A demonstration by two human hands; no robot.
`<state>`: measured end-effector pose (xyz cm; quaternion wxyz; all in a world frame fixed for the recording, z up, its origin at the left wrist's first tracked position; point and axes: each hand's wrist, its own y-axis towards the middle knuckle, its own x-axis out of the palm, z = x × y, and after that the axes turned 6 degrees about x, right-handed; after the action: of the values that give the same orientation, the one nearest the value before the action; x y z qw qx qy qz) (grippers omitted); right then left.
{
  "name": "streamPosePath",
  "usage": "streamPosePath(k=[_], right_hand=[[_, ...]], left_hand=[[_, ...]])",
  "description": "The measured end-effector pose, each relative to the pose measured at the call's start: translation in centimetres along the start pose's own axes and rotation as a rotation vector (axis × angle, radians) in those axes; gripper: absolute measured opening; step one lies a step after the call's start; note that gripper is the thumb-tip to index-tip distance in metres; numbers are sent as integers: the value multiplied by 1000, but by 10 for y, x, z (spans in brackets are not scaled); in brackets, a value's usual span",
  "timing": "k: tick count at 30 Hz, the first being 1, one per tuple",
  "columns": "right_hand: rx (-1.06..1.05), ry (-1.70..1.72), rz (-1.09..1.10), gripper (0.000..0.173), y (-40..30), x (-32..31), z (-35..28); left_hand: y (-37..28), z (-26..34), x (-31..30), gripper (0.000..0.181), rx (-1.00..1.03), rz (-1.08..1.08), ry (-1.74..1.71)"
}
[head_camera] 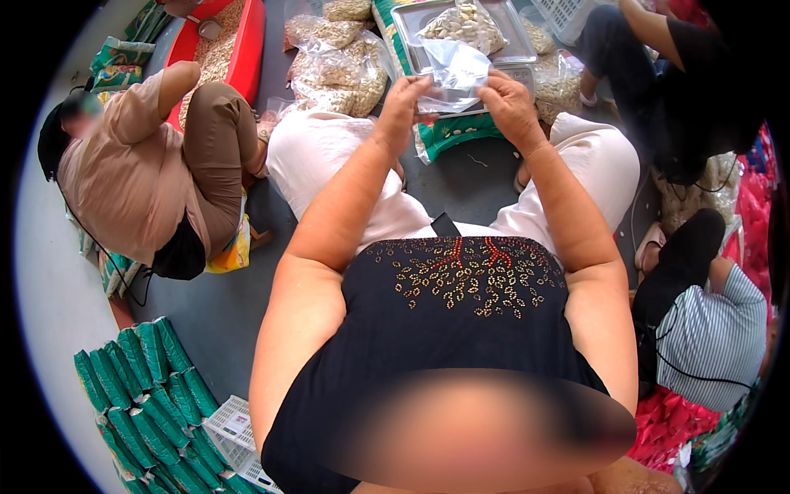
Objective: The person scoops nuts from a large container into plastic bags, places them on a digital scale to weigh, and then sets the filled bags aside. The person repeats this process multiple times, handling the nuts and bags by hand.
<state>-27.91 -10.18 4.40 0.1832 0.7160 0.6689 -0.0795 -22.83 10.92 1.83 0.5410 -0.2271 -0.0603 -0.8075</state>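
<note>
A clear plastic bag of large pale beans or seeds (463,28) rests on the steel tray (407,31) of a digital scale (523,75). Its loose, empty neck (453,71) stretches towards me. My left hand (404,108) pinches one side of this plastic, its fingers slightly blurred. On the other side, my right hand (511,105) grips the plastic between thumb and fingers, close to the scale's keypad. Beneath the scale lies a green printed sack (457,133).
Filled clear bags (339,62) are heaped left of the scale, with more bags (555,86) at its right. A red tub (250,49) holds loose seeds and a scoop (210,28). People sit close on both sides. Green packets (148,407) and a white crate (231,420) stand behind left.
</note>
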Motion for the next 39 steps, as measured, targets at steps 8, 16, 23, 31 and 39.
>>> streamPosePath(k=[8, 16, 23, 31, 39], right_hand=[[-301, -381, -147, 19, -12, 17, -15], [217, -334, 78, 34, -10, 8, 1], [-83, -316, 409, 49, 5, -4, -10], [351, -92, -422, 44, 17, -51, 2], [444, 194, -299, 30, 10, -62, 16]], left_hand=[[-1, 20, -2, 37, 41, -82, -58], [-2, 9, 2, 20, 397, 87, 401], [-20, 19, 24, 22, 467, -103, 832], [-11, -1, 9, 57, 600, -445, 1132], [-14, 11, 10, 32, 506, -421, 1055]])
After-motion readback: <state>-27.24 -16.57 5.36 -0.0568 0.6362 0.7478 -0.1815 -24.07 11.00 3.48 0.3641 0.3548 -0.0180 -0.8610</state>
